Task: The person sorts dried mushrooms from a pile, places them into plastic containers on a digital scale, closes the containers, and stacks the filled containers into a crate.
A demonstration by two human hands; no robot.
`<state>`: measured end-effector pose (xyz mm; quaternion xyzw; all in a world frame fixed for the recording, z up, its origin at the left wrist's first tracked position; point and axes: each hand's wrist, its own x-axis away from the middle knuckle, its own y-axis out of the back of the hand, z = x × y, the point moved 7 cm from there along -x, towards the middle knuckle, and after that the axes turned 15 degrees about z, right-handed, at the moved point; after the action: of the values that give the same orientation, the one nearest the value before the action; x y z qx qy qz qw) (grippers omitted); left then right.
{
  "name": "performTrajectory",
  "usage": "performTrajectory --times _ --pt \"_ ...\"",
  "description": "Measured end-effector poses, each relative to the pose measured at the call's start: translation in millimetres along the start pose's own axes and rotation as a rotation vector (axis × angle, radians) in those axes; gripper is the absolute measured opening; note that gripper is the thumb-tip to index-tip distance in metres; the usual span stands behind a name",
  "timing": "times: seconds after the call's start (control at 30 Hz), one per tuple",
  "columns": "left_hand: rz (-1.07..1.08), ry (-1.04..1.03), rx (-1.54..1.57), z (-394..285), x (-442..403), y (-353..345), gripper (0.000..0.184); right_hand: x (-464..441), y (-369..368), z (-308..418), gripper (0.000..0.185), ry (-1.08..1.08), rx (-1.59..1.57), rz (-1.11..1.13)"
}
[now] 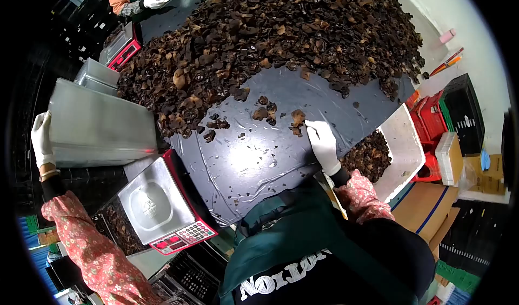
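Note:
My left hand (42,140), in a white glove, is at the outer edge of a stack of clear plastic containers (100,124), its fingers closed at the rim. My right hand (323,145), also gloved in white, is over the dark table (248,167). Its fingertips are beside a small brown piece of fungus (298,118); whether they pinch it is too small to tell. A few more loose pieces (265,112) lie to the left of it. Beyond them spreads a large heap of dark brown fungus (281,29).
A red-edged scale (154,202) stands at the near left, a second scale (121,45) farther back. A white foam box (403,148) holding fungus is at the right, by red crates (427,121) and a cardboard box (424,205). Across the table, a co-worker's gloved hand (155,2) shows.

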<state>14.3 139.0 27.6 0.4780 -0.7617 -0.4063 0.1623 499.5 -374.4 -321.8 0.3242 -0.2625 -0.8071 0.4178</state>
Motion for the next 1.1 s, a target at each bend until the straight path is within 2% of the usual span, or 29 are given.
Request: performTrajectory --times 0.03,0.1,0.13,0.2,0.23,0.27,0.3,0.37,0.4,0.43,0.47,0.53,0.57,0.63,0.67,0.7,0.77,0.8,0.9,0.93,1.03,1.1 --pt "-0.053 0.041 0.198 7 -3 1 0.018 -5 -2 -6 0.030 0.002 0.001 -0.004" --pt "-0.177 0.064 0.384 20 -7 8 0.021 -19 -6 0 0.052 -0.006 0.197 0.005" --pt "-0.183 0.061 0.381 20 -6 15 0.021 -24 -22 -10 0.072 -0.065 0.169 0.125" --pt "-0.337 0.126 0.378 23 4 38 0.026 -28 -48 -14 0.074 -0.073 0.307 0.304" --pt "-0.442 0.085 0.326 -5 26 38 0.029 -29 -58 -14 0.073 -0.062 0.344 0.401" --pt "-0.553 0.029 0.258 -19 48 47 0.032 -35 -55 -9 0.055 -0.008 0.340 0.336" --pt "-0.642 -0.020 0.184 -46 79 42 0.035 -39 -60 -24 0.055 -0.003 0.337 0.337" --pt "-0.748 -0.046 -0.040 -66 138 43 0.037 -51 -68 -49 0.030 -0.015 0.191 0.379" --pt "-0.839 -0.140 -0.361 -91 174 35 0.038 -59 -55 -42 0.017 0.015 0.081 0.215" --pt "-0.844 -0.162 -0.673 -116 211 3 0.034 -68 -58 -45 0.017 0.015 0.078 0.215" --pt "-0.800 -0.347 -0.776 -111 245 -20 0.023 -76 -61 -55 0.017 -0.077 -0.082 0.217" --pt "-0.718 -0.343 -0.916 -117 301 -97 0.018 -91 -73 -72 0.018 -0.265 -0.333 0.275" --pt "-0.680 -0.239 -0.749 -102 325 -131 0.018 -100 -77 -68 0.018 -0.266 -0.331 0.282" --pt "-0.486 -0.218 -0.796 -85 354 -194 0.019 -118 -85 -55 0.015 -0.287 -0.204 0.350" --pt "-0.417 -0.135 -0.740 -75 366 -216 0.020 -124 -88 -46 0.023 -0.270 -0.141 0.402" --pt "-0.350 -0.048 -0.684 -64 376 -235 0.021 -128 -92 -38 0.023 -0.260 -0.136 0.417" --pt "-0.290 0.074 -0.668 -46 393 -262 0.022 -134 -101 -20 0.030 -0.183 -0.070 0.408" --pt "-0.243 0.160 -0.642 -34 398 -273 0.023 -136 -110 -14 0.038 -0.058 0.060 0.411" --pt "-0.134 0.183 -0.592 -19 408 -296 0.018 -136 -120 3 0.045 -0.031 0.232 0.477" --pt "-0.055 0.249 -0.587 -11 411 -303 0.016 -134 -121 8 0.052 -0.002 0.244 0.465" --pt "-0.182 0.182 -0.652 -35 402 -300 0.023 -123 -123 16 0.055 0.030 0.321 0.460" --pt "-0.204 0.153 -0.493 -48 387 -305 0.030 -116 -119 25 0.052 0.064 0.320 0.409"
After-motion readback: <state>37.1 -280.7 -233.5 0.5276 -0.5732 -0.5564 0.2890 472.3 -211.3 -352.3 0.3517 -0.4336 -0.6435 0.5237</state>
